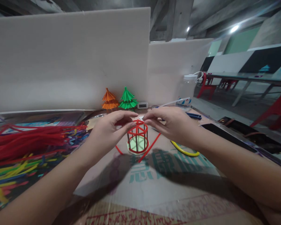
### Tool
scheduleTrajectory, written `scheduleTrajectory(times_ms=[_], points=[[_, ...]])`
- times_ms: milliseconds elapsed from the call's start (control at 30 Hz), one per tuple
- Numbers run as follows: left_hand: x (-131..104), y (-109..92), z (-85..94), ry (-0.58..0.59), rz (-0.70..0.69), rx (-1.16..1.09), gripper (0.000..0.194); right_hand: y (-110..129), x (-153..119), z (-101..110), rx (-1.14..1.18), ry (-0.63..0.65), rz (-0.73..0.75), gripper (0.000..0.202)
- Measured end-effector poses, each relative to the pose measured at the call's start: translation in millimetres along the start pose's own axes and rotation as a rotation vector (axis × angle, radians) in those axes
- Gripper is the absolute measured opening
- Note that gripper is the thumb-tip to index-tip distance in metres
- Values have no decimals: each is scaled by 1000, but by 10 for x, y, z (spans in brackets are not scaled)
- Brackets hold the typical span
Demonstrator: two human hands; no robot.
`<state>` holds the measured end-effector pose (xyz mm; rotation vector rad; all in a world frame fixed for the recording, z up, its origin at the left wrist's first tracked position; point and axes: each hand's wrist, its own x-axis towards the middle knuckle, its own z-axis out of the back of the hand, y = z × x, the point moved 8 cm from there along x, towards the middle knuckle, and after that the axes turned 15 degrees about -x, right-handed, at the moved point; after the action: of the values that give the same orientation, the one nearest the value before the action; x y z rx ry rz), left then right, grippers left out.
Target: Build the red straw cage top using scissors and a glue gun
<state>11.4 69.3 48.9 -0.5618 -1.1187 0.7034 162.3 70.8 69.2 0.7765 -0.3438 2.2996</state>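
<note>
From my end, the cage (136,139) stands upright, long axis vertical, between both hands, neither clearly nearer. The left hand (114,125) is at the cage's left rim, thumb and fingers parted; the right hand (170,120) is at its right rim, tips close, though I cannot tell whether they pinch.

Large teal Chinese characters (164,163) are running across the cardboard (128,193), 康 standing out among them. The little white device (142,105) is showing a display too small to read.
</note>
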Motion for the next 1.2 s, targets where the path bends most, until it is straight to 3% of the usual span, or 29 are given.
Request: scheduleTrajectory(times_ms=[167,233,467,733,900,967,1067,1200], points=[[-44,-69,-64,-36,-11,-84,25,66,-24,-58,-44,-10,26,16],[-38,-102,-53,-18,-26,-20,25,56,-37,-21,-82,-41,34,18],[28,-49,210,5,-16,313,18,-61,-43,217,-104,-109,1,15],[-3,14,100,113,-17,380,26,-25,-17,-6,-229,40,13,22],[26,-31,184,68,19,314,28,-44,-22,-74,-293,83,49,21],[53,48,290,51,97,302,32,-106,-12,-57,-281,60,12,21],[58,335,448,89,301,320,40,-217,7,-21,-223,12,-68,19],[-46,768,397,286,485,288,50,-336,3,-63,-122,47,-163,12]])
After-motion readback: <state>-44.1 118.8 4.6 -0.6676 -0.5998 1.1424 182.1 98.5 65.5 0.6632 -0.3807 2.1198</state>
